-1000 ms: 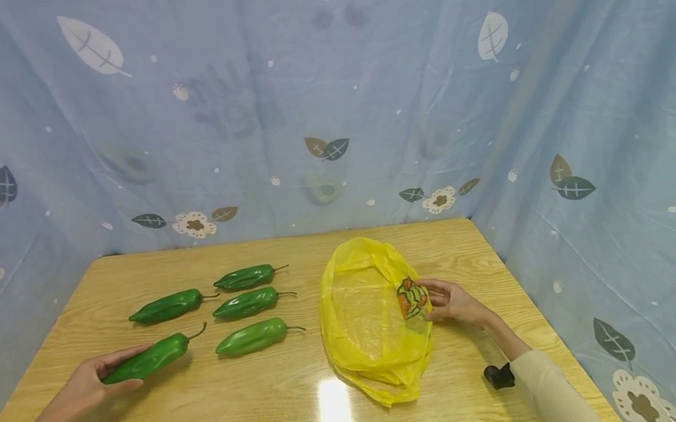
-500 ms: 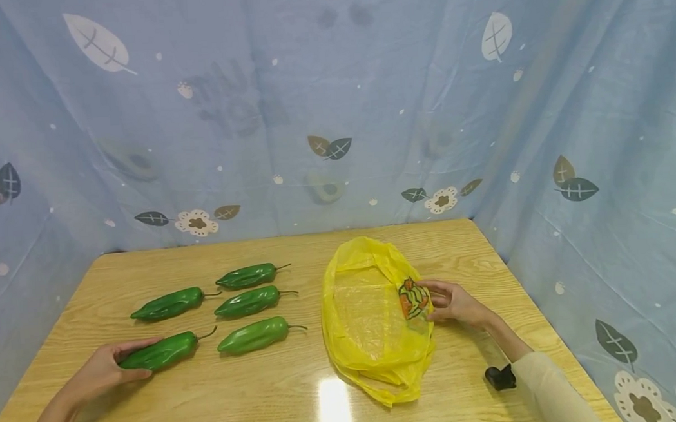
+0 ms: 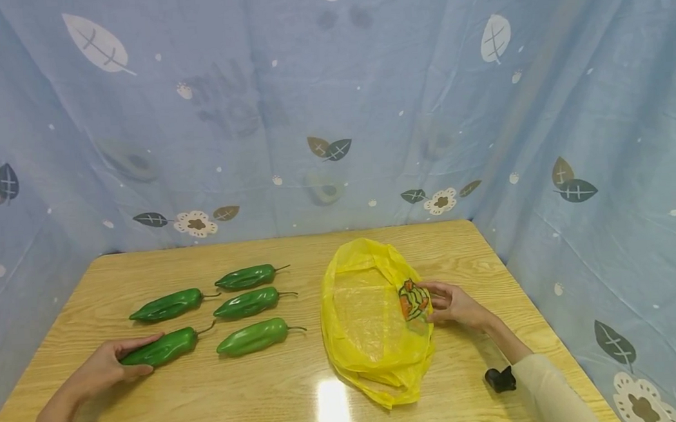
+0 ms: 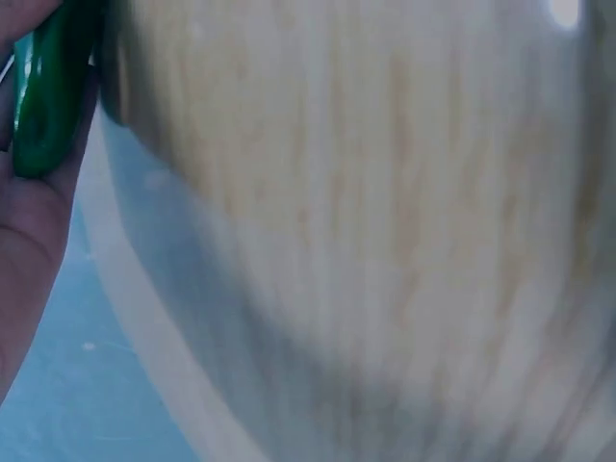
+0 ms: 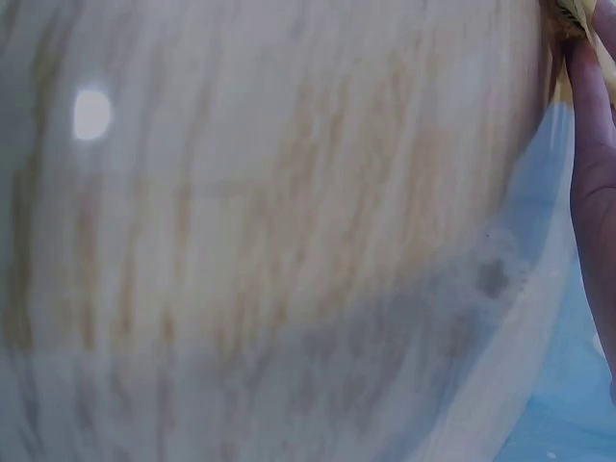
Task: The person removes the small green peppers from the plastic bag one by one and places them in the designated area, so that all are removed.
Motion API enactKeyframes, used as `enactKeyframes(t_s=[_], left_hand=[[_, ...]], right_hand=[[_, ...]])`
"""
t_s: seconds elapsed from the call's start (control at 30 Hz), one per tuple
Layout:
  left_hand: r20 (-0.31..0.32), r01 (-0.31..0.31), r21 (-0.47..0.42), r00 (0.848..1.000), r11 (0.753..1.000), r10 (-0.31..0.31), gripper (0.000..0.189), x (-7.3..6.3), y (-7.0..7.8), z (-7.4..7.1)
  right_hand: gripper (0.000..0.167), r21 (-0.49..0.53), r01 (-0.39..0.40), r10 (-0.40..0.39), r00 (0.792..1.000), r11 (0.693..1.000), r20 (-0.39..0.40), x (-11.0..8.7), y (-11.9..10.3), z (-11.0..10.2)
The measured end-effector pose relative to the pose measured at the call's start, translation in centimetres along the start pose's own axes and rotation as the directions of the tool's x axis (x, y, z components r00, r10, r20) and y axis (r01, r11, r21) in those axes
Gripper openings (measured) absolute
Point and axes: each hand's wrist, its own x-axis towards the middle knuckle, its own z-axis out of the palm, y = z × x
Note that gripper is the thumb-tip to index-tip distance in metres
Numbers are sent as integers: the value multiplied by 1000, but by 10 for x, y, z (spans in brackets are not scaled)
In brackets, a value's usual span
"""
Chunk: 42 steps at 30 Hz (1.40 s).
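My left hand (image 3: 105, 370) grips a green chili pepper (image 3: 172, 346) near its blunt end, low at the table's left, with its stem pointing right. In the left wrist view, the held pepper (image 4: 53, 87) lies along the palm at the upper left edge. Several other green peppers lie beside it, among them a dark one (image 3: 166, 307) just behind and a lighter one (image 3: 253, 337) to the right. My right hand (image 3: 457, 305) holds the right side of a yellow plastic bag (image 3: 346, 349), thumb and fingers on its printed patch. The bag lies with its mouth spread wide.
The wooden table (image 3: 257, 403) ends at a blue patterned curtain (image 3: 273, 195), which also hangs along the right and left. Bare wood shows between the peppers and the bag. A small black object (image 3: 500, 379) is at the right sleeve.
My left hand has moved right and down with the pepper, which now appears to rest on the table beside the others. My right hand and the bag have kept their places.
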Motion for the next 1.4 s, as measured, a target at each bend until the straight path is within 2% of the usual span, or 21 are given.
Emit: enactKeyframes(t_s=[0.17, 0.27, 0.37, 0.47, 0.53, 0.6, 0.67, 0.73, 0.77, 0.83, 0.9, 0.97, 1.03, 1.1, 1.13, 1.27, 1.4], left_hand=[[15, -53, 40, 999, 998, 53, 64, -5, -2, -2], [3, -81, 42, 997, 996, 81, 66, -8, -1, -2], [-6, -74, 28, 997, 997, 74, 68, -12, 5, -3], [-30, -30, 35, 999, 999, 31, 67, -20, 14, -5], [-73, -3, 53, 997, 999, 7, 62, -27, 19, -8], [-153, 30, 74, 988, 997, -19, 56, -34, 20, -12], [-275, 23, 134, 961, 991, 15, 53, -40, 17, -15], [-392, 8, 209, 917, 978, 76, 53, -43, 10, -18], [-434, -2, 259, 893, 966, 118, 54, -45, 6, -19], [-471, 3, 374, 862, 928, 187, 60, -47, -4, -21], [-455, 31, 453, 867, 891, 202, 65, -48, -12, -22], [-421, 69, 522, 888, 850, 186, 68, -48, -18, -24], [-401, 98, 560, 901, 823, 166, 70, -46, -21, -25], [-394, 110, 584, 904, 804, 163, 70, -44, -22, -26], [-395, 114, 591, 904, 799, 163, 70, -43, -23, -26], [-405, 144, 601, 903, 786, 144, 71, -43, -24, -26], [-405, 167, 594, 907, 787, 114, 74, -44, -27, -24]], right_hand=[[77, -51, -13, 13, 1000, 999, 2, -5, -7, 1], [71, -108, -33, 32, 999, 994, -12, -13, -16, -2], [65, -163, -54, 48, 998, 985, -42, -23, -27, -6], [62, -207, -74, 57, 994, 975, -89, -35, -37, -8], [61, -248, -75, 39, 988, 966, -149, -43, -42, -10], [60, -278, -66, 1, 973, 958, -229, -51, -46, -11], [59, -345, -55, -63, 945, 937, -322, -56, -47, -12], [61, -435, -60, -136, 904, 898, -405, -59, -48, -11], [62, -490, -74, -171, 882, 869, -438, -60, -47, -11], [66, -608, -113, -248, 844, 786, -476, -59, -44, -10], [69, -705, -154, -318, 812, 692, -490, -57, -41, -9], [71, -783, -202, -379, 786, 588, -488, -53, -36, -8], [72, -824, -240, -418, 768, 513, -484, -49, -33, -7], [73, -848, -275, -438, 760, 453, -481, -46, -30, -6], [74, -856, -289, -441, 760, 428, -477, -45, -29, -6], [76, -876, -322, -436, 772, 360, -463, -41, -23, -3], [77, -878, -334, -421, 781, 343, -461, -38, -20, -1]])
